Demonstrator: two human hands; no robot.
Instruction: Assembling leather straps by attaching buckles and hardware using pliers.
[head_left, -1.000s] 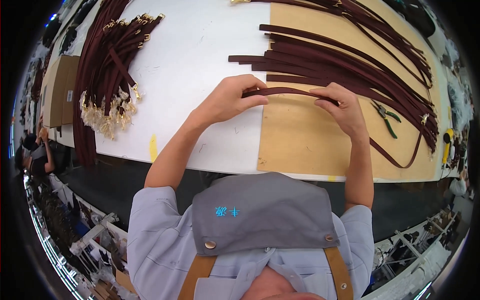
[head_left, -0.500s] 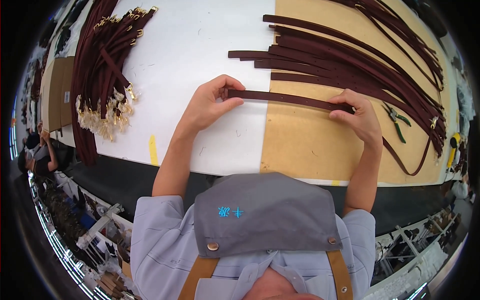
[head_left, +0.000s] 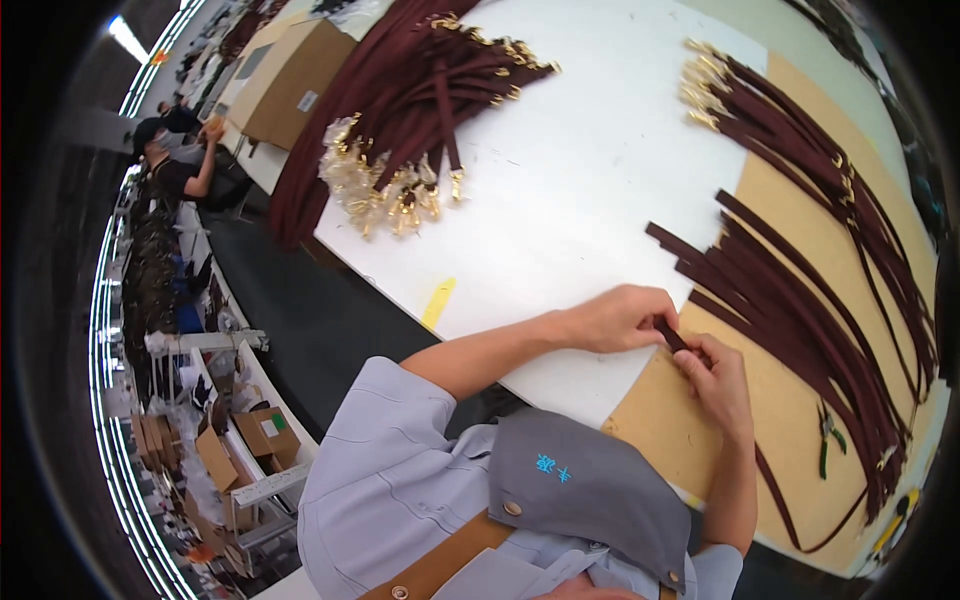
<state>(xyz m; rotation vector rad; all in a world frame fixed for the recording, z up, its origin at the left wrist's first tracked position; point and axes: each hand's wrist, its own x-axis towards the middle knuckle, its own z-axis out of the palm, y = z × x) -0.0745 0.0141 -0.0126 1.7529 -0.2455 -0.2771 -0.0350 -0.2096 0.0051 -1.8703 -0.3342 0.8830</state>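
Observation:
A dark maroon strap runs between my two hands, only a short piece of it showing there. My left hand pinches it near its end, and my right hand grips it close beside, fingers curled. The rest of the strap passes under my right forearm and loops along the tan board. Just beyond my hands lies a fanned pile of similar maroon straps, their flat ends toward the white sheet. Green-handled pliers rest to the right of my right hand.
Straps with gold buckles and wrapped clasps are heaped far left, beside a cardboard box. Another clasped bundle lies at the far right. A yellow tool sits at the right edge. Another person works beyond the box.
The view has turned left, so the table appears tilted. My hands, spread apart along the strap before, have come close together with a short piece of it between them.

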